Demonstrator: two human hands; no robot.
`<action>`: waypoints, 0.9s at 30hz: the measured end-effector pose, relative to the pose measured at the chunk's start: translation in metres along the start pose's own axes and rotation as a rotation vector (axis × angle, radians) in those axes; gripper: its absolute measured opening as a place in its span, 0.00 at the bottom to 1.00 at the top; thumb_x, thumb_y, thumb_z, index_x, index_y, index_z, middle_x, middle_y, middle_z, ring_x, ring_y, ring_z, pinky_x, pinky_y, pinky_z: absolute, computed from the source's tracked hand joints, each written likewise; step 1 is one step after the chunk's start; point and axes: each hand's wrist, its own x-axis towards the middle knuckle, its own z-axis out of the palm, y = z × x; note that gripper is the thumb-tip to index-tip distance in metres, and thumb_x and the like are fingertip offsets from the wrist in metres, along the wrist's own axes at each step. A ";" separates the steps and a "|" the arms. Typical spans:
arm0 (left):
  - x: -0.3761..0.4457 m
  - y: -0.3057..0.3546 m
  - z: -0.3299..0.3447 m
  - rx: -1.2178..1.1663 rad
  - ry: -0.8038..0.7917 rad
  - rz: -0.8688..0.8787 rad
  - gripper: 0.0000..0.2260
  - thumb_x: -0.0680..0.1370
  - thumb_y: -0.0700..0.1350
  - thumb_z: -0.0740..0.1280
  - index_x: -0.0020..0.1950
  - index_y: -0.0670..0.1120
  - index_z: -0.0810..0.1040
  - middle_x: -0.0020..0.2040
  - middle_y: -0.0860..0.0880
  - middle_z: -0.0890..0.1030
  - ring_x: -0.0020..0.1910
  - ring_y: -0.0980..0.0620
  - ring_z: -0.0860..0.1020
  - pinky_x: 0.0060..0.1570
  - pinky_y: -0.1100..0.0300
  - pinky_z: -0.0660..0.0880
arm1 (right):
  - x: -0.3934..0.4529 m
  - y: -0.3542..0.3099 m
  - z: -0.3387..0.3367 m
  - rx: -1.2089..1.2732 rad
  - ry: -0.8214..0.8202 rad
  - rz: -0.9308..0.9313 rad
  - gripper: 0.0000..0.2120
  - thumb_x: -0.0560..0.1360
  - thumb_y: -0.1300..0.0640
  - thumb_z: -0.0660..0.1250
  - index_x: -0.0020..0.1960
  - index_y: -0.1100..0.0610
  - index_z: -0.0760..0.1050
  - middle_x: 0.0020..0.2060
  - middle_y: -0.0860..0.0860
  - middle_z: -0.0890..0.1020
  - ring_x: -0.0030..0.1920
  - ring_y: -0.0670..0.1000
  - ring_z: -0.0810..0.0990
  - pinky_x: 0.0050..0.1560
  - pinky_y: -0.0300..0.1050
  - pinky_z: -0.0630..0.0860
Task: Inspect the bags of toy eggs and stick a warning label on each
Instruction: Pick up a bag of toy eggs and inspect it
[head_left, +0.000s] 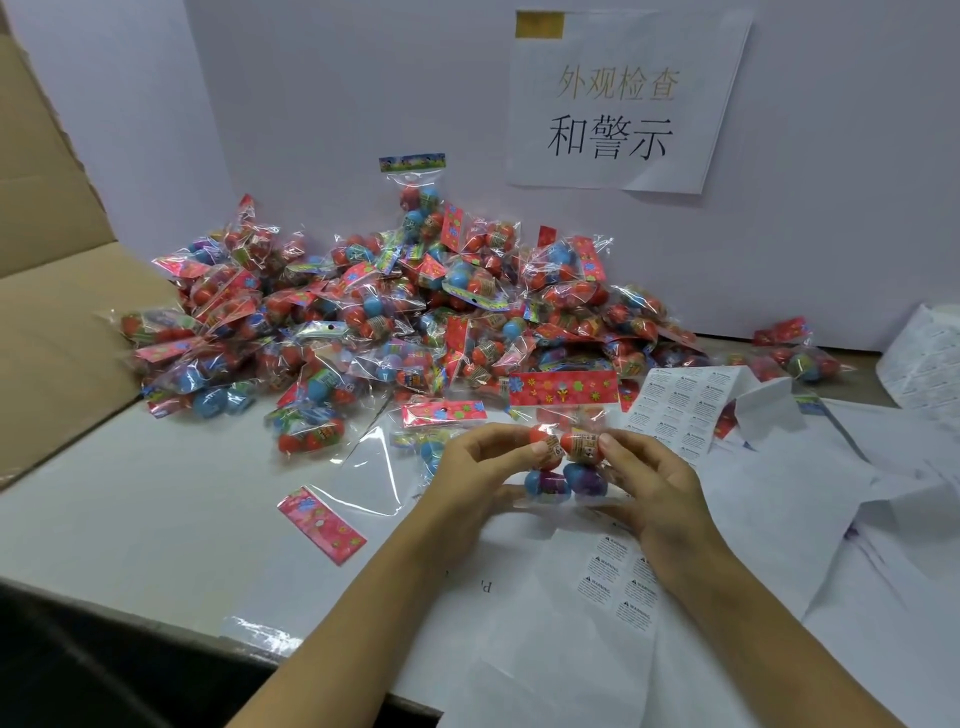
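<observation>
both hands, left (470, 475) and right (649, 480), pinch one bag of toy eggs (563, 452) just above the tabletop (156, 499) near its front edge; the pile of bags (395, 312) lies toward the back edge, a label sheet (675, 410) beside it.

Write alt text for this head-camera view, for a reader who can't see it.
Two bare hands, left hand and right hand, hold up a clear plastic bag of red, blue and purple toy eggs over a white table. Behind it lies a big heap of similar bags, with white sheets of warning labels nearby.
</observation>
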 end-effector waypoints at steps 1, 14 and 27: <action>0.000 0.000 0.000 0.000 -0.007 0.002 0.06 0.74 0.39 0.77 0.49 0.42 0.87 0.52 0.39 0.86 0.55 0.38 0.85 0.50 0.41 0.84 | 0.000 0.000 0.000 0.012 0.022 -0.012 0.14 0.73 0.49 0.74 0.55 0.55 0.80 0.49 0.54 0.86 0.50 0.56 0.87 0.47 0.57 0.85; -0.005 0.006 0.002 -0.042 -0.071 0.054 0.15 0.77 0.52 0.72 0.54 0.42 0.86 0.56 0.39 0.85 0.58 0.41 0.84 0.54 0.48 0.82 | -0.010 -0.003 0.006 -0.251 -0.097 -0.212 0.26 0.64 0.43 0.76 0.59 0.51 0.80 0.52 0.45 0.86 0.55 0.41 0.82 0.53 0.38 0.77; 0.002 -0.008 0.002 0.210 0.019 0.194 0.13 0.68 0.56 0.79 0.50 0.54 0.87 0.50 0.48 0.87 0.50 0.51 0.85 0.45 0.61 0.80 | -0.006 -0.006 0.002 0.004 -0.146 -0.041 0.17 0.72 0.46 0.70 0.59 0.49 0.81 0.51 0.55 0.87 0.52 0.59 0.86 0.54 0.55 0.82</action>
